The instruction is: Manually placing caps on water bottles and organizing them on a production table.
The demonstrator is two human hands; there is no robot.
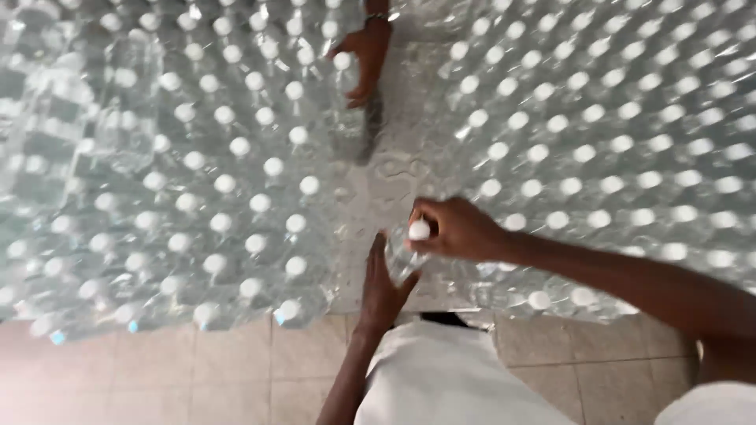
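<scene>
White shirt (441, 378); right hand (457, 230) grips capped bottle (413, 244).

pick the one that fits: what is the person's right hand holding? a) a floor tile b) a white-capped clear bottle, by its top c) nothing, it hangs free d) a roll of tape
b: the right hand closes round the white cap end of a clear bottle in the gap between the two blocks of wrapped bottles, while the left hand rests flat against that bottle's side.
</scene>
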